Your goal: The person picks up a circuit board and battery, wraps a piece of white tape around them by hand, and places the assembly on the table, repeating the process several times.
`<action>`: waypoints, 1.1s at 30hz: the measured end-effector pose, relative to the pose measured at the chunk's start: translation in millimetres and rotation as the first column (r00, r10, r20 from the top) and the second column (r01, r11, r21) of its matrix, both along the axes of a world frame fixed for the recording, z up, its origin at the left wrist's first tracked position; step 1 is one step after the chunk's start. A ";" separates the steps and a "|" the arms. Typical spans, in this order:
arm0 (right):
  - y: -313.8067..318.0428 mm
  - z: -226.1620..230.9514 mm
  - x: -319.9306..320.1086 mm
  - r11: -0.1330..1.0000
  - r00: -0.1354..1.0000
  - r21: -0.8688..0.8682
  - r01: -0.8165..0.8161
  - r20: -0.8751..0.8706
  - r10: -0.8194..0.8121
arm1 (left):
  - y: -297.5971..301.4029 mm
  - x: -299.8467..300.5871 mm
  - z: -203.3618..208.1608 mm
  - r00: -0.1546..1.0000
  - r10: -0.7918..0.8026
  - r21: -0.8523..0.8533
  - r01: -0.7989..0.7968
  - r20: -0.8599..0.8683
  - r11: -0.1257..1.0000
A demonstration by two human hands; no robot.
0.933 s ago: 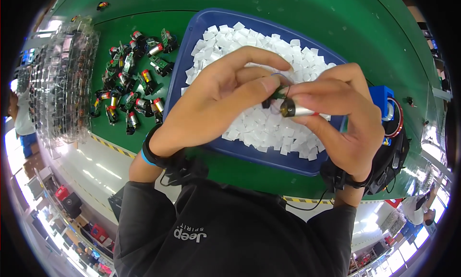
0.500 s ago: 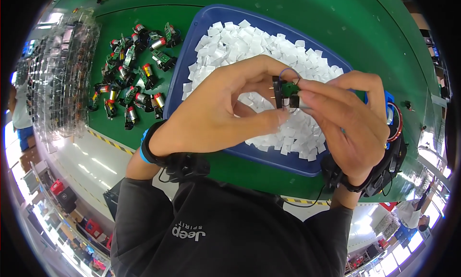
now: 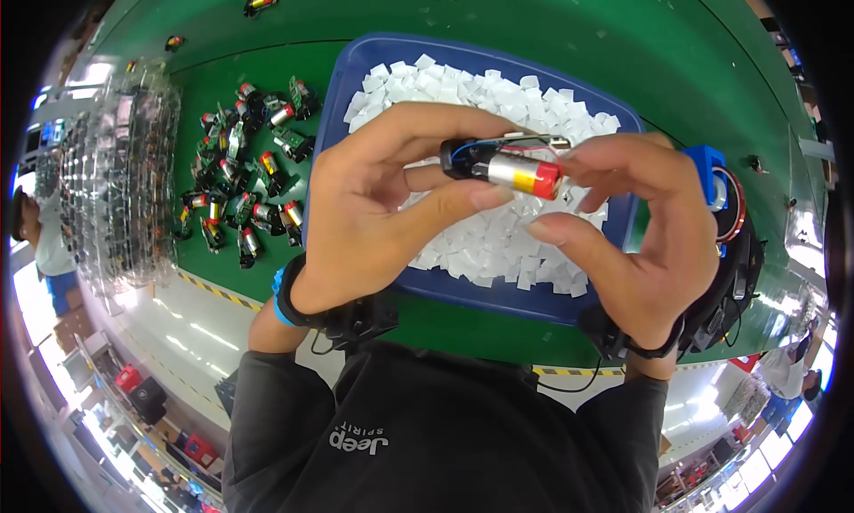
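Observation:
My left hand [image 3: 365,188] pinches a small battery assembly [image 3: 523,173] between thumb and fingers. It has a silver cylindrical cell with a red and yellow end, a black plastic end piece, and thin blue and red wires along its side. The cell's red end points right. Close to that end is my right hand [image 3: 663,224], its thumb and fingers apart and curved around the space there; whether a fingertip touches the assembly I cannot tell. Below both hands, a blue tray [image 3: 489,300] holds many small white square pieces [image 3: 445,88].
Left of the tray lies a heap of similar battery assemblies [image 3: 269,163] with green circuit boards. Beyond it stand stacked clear plastic trays [image 3: 124,188]. Single assemblies [image 3: 261,4] lie at the far side of the green table [image 3: 569,28]. A blue-and-black device [image 3: 709,177] sits beyond my right hand.
The assembly has been turned, so its red and yellow cell now shows lengthwise. My right fingers have come off it and spread apart. My left hand still grips it.

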State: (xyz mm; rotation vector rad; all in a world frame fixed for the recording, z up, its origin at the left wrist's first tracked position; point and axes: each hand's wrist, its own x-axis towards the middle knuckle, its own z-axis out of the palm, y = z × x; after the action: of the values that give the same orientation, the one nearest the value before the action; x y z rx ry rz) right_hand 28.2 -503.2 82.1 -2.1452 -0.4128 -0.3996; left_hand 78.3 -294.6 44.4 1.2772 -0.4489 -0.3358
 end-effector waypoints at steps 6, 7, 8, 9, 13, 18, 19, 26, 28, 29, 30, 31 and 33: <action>4.1 -11.4 1.1 0.994 0.997 0.089 -0.068 0.040 0.064 | 1.5 -0.9 -1.9 0.990 0.007 0.068 -0.016 0.140 0.998; 5.5 -11.4 0.9 0.990 0.996 0.120 -0.078 0.041 0.074 | 1.3 -1.3 -2.3 0.990 -0.002 0.075 -0.009 0.142 0.997; 6.8 -11.4 0.7 0.984 0.996 0.151 -0.089 0.042 0.083 | 1.0 -1.8 -2.9 0.990 -0.007 0.056 -0.001 0.143 0.998; 7.7 -11.5 0.3 0.978 0.995 0.182 -0.100 0.044 0.093 | 0.7 -2.5 -3.7 0.989 -0.012 0.038 0.006 0.144 0.999; 9.2 -13.2 2.8 0.952 0.991 0.276 -0.135 0.061 0.123 | -0.6 -5.3 -5.3 0.983 -0.007 0.028 0.002 0.182 1.000; 13.3 -6.8 -2.0 0.776 0.950 0.630 0.024 -0.255 0.178 | -1.2 -3.0 -8.6 0.845 0.051 0.166 -0.163 0.532 0.972; 13.0 -5.7 -2.1 0.744 0.933 0.665 0.061 -0.302 0.194 | -1.5 -3.5 -8.6 0.845 0.049 0.168 -0.163 0.533 0.972; 12.5 -6.2 3.2 0.694 0.815 0.694 0.192 -0.507 0.281 | -5.0 -2.9 -9.6 0.759 0.152 0.161 -0.321 0.633 0.933; 11.5 -7.6 3.3 0.757 0.828 0.636 0.149 -0.499 0.256 | -4.4 -0.6 -10.1 0.753 0.142 0.172 -0.322 0.642 0.931; 11.0 -8.0 3.3 0.787 0.835 0.604 0.128 -0.493 0.243 | -3.9 0.6 -10.1 0.748 0.132 0.183 -0.324 0.651 0.928; 10.4 -8.1 2.9 0.787 0.835 0.604 0.128 -0.494 0.244 | -3.2 1.2 -10.3 0.742 0.123 0.193 -0.325 0.659 0.926; 9.7 -8.1 2.2 0.794 0.841 0.595 0.123 -0.487 0.235 | -1.9 1.7 -9.6 0.742 0.123 0.193 -0.325 0.659 0.926; 9.2 -7.7 1.1 0.809 0.855 0.577 0.112 -0.471 0.218 | 1.6 2.8 -6.1 0.727 0.023 0.267 -0.281 0.687 0.922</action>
State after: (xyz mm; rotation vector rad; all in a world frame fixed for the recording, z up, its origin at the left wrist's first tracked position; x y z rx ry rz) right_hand 29.2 -494.0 74.5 -1.5276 -0.0181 0.1026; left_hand 81.2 -293.0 38.3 1.7801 -0.9255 0.2329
